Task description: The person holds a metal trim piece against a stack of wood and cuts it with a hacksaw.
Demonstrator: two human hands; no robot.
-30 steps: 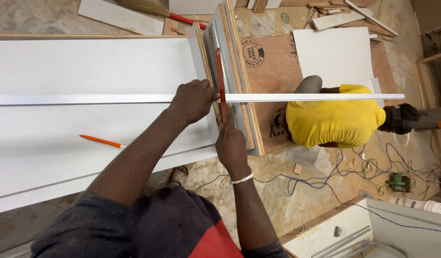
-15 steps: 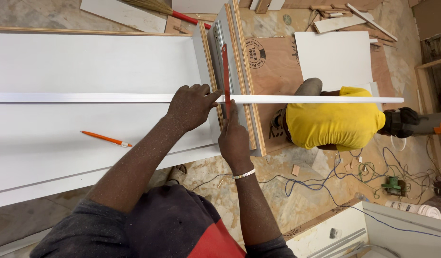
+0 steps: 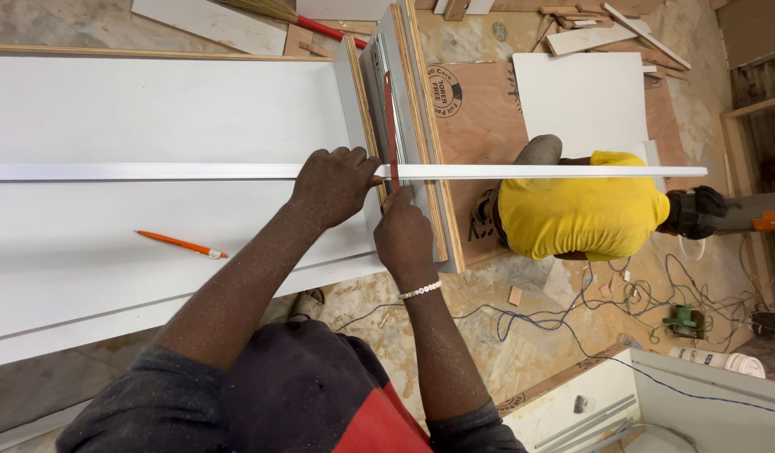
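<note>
Aluminium strip [image 3: 153, 171] lies flat across the white board [image 3: 153, 109]. Left hand [image 3: 333, 180] presses it down. Right hand [image 3: 402, 235] grips what looks like a red blade [image 3: 388, 126]. If the strip slides, the cut could go crooked.

Pencil [image 3: 182, 245] on board [image 3: 153, 109], left of hands; strip [image 3: 530, 171] across board's edge
</note>
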